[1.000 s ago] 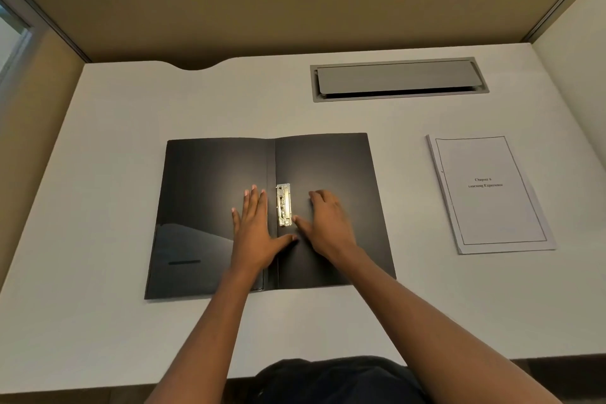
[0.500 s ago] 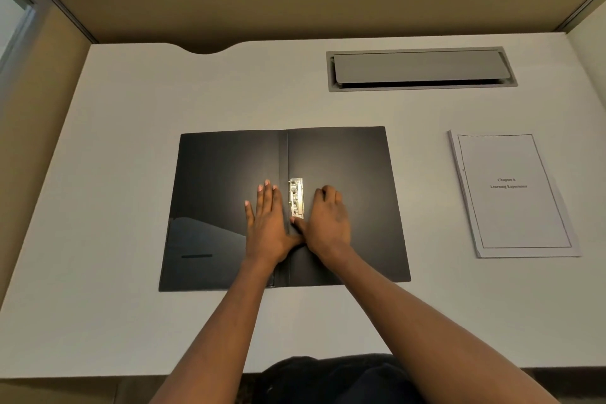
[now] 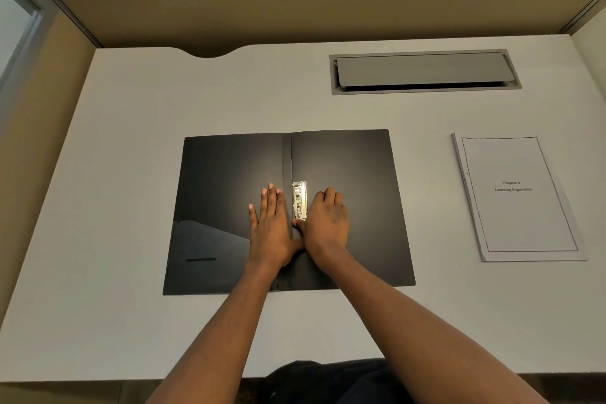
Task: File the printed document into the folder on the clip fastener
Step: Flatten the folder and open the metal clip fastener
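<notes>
White matte desk: flat left hand, curled right hand press glossy black folder.

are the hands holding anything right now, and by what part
Nothing is gripped. The left hand lies flat on the open folder left of the metal clip; the right hand rests on it right of the clip.

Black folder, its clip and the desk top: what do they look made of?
Open black folder: likely thin plastic, semi-gloss; it shows a soft sheen and a pale reflection on its left flap. Small clip fastener at the spine: metal, shiny silver, with bright glints. White desk top: probably laminate, matte, uniform with no grain.
</notes>
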`<action>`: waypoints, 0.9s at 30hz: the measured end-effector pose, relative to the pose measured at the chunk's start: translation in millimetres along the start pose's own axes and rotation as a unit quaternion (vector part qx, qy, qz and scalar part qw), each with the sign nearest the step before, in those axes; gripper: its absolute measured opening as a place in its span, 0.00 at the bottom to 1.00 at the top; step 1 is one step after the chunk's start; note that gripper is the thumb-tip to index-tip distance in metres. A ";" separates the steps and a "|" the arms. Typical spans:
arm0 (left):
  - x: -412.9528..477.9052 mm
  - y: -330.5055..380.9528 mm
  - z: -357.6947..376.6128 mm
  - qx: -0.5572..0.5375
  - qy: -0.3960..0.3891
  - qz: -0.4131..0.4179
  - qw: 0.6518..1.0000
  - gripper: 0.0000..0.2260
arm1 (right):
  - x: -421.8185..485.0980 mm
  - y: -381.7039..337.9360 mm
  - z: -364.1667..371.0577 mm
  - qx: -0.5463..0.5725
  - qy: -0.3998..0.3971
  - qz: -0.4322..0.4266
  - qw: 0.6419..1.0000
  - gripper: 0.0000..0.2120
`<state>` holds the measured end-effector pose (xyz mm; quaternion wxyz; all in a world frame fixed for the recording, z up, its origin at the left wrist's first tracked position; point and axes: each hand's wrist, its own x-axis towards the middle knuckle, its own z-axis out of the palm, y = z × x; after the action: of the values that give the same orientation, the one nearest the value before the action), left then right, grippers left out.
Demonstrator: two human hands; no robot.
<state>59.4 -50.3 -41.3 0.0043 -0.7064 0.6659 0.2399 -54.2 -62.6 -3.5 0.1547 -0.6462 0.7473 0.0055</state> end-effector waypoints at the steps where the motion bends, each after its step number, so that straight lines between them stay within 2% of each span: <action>1: 0.2 0.1 -0.1 0.001 0.000 0.000 1.000 0.49 | 0.1 0.7 -0.7 0.005 -0.002 -0.001 1.000 0.35; 13: 0.2 1.5 -0.6 0.008 0.001 0.001 1.000 0.51 | -0.6 0.4 -4.4 0.006 -0.009 -0.002 1.000 0.35; 18: 1.0 0.4 -0.3 0.009 -0.007 0.002 1.000 0.56 | 0.5 5.0 -8.1 0.029 -0.015 -0.009 0.999 0.36; 23: 0.7 -0.2 1.0 0.004 0.001 0.007 1.000 0.56 | -2.6 6.7 -19.1 0.104 -0.020 -0.028 0.994 0.28; 27: -0.1 -0.4 0.7 0.004 -0.004 0.010 1.000 0.56 | -5.3 0.0 -26.5 0.222 0.000 -0.067 0.973 0.12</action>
<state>59.6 -49.9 -42.1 0.0075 -0.6990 0.6735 0.2403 -59.6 -63.1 23.0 0.2946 -0.6445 0.6846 -0.1707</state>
